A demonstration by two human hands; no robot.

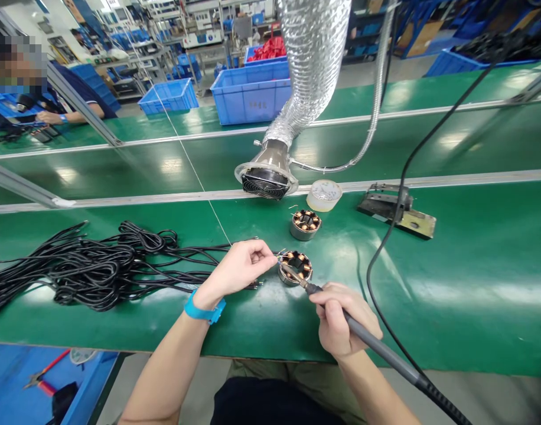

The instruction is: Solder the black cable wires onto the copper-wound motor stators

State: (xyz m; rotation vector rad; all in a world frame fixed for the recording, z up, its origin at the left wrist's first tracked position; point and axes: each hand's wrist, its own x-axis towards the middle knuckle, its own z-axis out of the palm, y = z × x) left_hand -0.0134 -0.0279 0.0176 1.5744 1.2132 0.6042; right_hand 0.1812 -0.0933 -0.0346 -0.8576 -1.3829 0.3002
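Stator [296, 267] is seen flat on the green bench [452, 277], just ahead of both hands: a round metal ring with copper-wound coils spaced around the inside and thin leads sticking out at its left. Left hand [244, 267] is pinched shut on those leads and a black wire [164, 273]. Right hand [341, 321] is clamped on a soldering iron [363, 336], tip laid on the stator's near rim; a second stator [305, 224] is just behind.
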